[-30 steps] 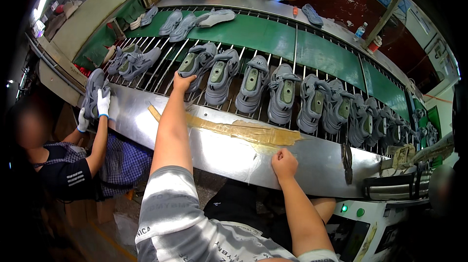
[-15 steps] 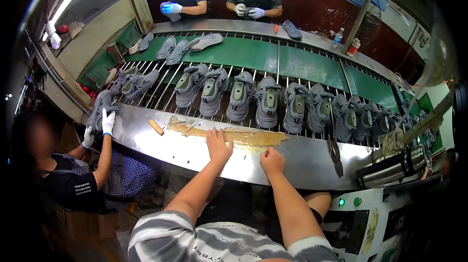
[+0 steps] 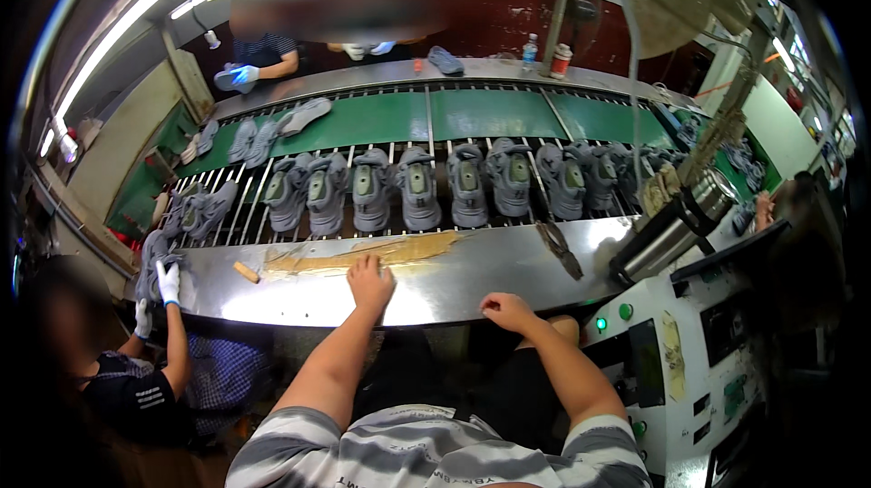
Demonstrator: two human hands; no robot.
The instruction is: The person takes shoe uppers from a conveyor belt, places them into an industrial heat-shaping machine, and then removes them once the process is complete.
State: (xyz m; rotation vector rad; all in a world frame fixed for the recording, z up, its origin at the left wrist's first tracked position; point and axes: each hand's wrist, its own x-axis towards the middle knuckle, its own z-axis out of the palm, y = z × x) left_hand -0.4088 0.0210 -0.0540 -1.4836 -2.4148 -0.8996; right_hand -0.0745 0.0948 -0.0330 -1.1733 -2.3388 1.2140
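Observation:
My left hand (image 3: 370, 283) rests on the metal bench top, its fingers over the near edge of a strip of brown tape (image 3: 308, 258). It holds nothing that I can see. My right hand (image 3: 508, 312) is at the bench's front edge, its fingers curled in with nothing visible in them. Beyond the tape, a row of grey sneakers (image 3: 418, 189) stands on the roller conveyor, heels toward me, with greenish insoles showing. A pair of dark metal pliers or shears (image 3: 559, 250) lies on the bench to the right of my hands.
A small tan block (image 3: 246, 271) lies left of the tape. At the right stand a steel flask (image 3: 676, 225) and a white control box (image 3: 676, 325) with green buttons. A co-worker's gloved hand (image 3: 169, 282) touches a shoe at left. More people work behind the green belt (image 3: 381, 122).
The view has swung right, so the bench and shoes appear further left. My right hand has drawn back from the bench top to its front edge. My left hand's fingers are less spread.

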